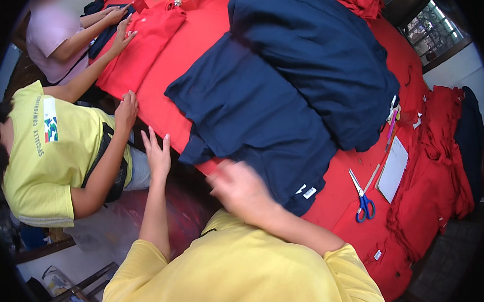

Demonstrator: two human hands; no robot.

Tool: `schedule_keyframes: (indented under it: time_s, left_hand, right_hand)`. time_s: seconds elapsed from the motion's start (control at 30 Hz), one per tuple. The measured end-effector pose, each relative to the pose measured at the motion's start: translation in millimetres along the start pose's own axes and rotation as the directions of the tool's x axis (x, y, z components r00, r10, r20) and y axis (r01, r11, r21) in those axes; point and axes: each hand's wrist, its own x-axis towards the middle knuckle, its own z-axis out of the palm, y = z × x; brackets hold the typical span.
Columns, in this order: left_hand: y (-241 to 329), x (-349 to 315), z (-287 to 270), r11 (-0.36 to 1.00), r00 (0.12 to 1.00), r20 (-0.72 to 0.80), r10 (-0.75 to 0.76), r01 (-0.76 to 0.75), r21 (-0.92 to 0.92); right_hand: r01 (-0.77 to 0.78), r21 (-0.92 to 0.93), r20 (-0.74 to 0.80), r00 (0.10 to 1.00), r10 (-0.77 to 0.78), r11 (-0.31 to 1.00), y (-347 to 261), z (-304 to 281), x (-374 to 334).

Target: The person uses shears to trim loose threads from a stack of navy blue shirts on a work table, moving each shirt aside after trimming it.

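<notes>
The navy shirt (254, 114) lies spread on the red table (341, 177), right in front of the person, its near edge by the right hand (243, 191). That hand is blurred, so I cannot tell how far it is open or whether it grips anything. The left hand (158, 155) is open, fingers apart, holding nothing, beside the table's edge. A navy heap (316, 62) lies just beyond the shirt; scissors (361, 193) and a white pad (393, 169) lie to the right, near red garments (436, 165). At left, a co-worker in yellow (63, 165) has one hand on a red shirt (141, 52)
</notes>
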Motion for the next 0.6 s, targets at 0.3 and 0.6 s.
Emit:
schedule_keyframes:
  time_s: [0.3, 0.6]
  left_hand:
    - [143.1, -27.2, -23.4, 0.765, 0.861, -0.063, 0.505, -0.48, -0.429]
    - [119.4, -131.2, -6.3, 0.667, 0.613, 0.264, 0.745, -0.685, -0.293]
  right_hand:
    - [0.032, 0.286, 0.459, 0.873, -0.166, 0.958, -7.1, 19.7, -74.6]
    - [0.06, -0.289, 0.396, 0.916, 0.062, 0.956, 14.1, -73.3, -82.2]
